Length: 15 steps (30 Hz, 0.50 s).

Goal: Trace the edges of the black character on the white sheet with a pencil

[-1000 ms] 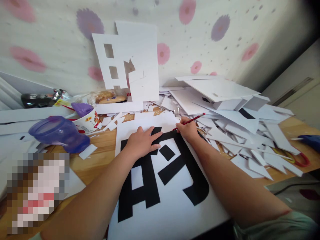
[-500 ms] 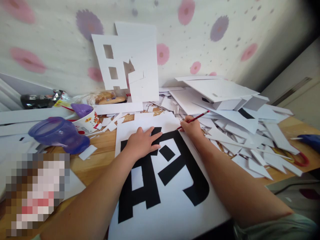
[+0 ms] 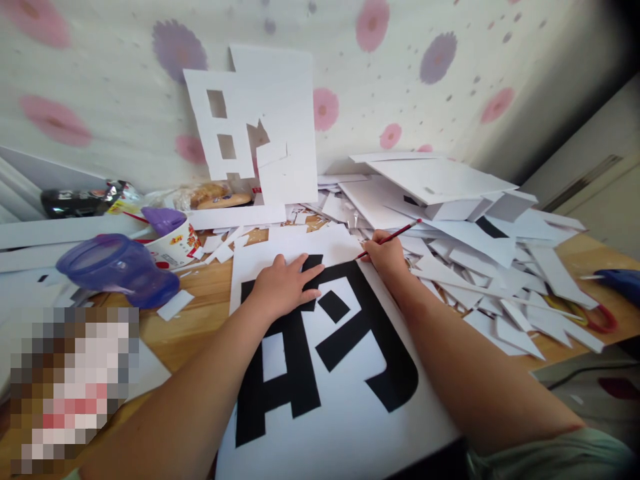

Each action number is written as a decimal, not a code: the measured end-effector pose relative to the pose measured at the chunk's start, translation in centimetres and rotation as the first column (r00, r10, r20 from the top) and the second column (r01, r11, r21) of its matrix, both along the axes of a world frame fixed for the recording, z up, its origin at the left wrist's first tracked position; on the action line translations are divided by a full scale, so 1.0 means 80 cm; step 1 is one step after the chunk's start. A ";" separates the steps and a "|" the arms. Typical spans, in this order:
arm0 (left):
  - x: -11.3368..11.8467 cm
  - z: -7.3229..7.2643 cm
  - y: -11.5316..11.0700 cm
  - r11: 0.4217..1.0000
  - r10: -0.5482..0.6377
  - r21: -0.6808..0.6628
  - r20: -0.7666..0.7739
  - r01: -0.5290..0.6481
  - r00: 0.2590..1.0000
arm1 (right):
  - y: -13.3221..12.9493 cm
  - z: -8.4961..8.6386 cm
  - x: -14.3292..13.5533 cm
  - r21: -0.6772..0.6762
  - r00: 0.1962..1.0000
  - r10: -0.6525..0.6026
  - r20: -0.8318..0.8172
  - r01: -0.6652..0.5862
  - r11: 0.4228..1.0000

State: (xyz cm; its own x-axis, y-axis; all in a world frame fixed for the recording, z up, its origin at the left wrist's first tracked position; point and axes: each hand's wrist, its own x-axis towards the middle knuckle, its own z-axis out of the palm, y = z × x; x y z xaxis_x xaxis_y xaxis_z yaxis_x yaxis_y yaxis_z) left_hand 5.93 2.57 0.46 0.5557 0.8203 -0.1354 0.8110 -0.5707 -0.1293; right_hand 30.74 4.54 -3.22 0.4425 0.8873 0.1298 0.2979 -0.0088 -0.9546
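A large black cut-out character (image 3: 306, 363) lies flat on a white board (image 3: 350, 433) in front of me. My left hand (image 3: 284, 287) rests on the upper left part of the cut-out, fingers spread and pressing it against the board. A dark red pencil (image 3: 400, 231) is gripped in my right hand (image 3: 384, 253). Its tip meets the board along the upper right edge of the black shape. The pencil leans with its back end up and to the right.
White scraps (image 3: 480, 287) pile up on the right, with scissors (image 3: 595, 317) and a blue tool (image 3: 617, 283) near them. A cut white panel (image 3: 280, 100) stands against the flowered wall covering. On the left are a purple translucent container (image 3: 120, 267) and a paper cup (image 3: 177, 245).
My right hand has shifted very slightly to the right with the pencil, along the cut-out's upper edge. My left hand stays in place.
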 end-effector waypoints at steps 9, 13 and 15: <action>0.002 -0.001 -0.001 1.000 0.003 -0.005 0.013 -0.003 1.000 | 0.003 -0.002 0.001 0.014 0.998 -0.007 0.062 0.006 1.000; 0.005 0.003 -0.002 0.998 0.021 -0.057 0.013 -0.020 1.000 | 0.003 -0.002 0.001 0.042 0.989 -0.003 0.147 -0.003 0.999; 0.008 0.010 0.000 0.993 0.036 -0.112 0.005 -0.035 0.999 | 0.004 -0.004 0.002 0.054 0.983 -0.004 0.184 -0.007 0.998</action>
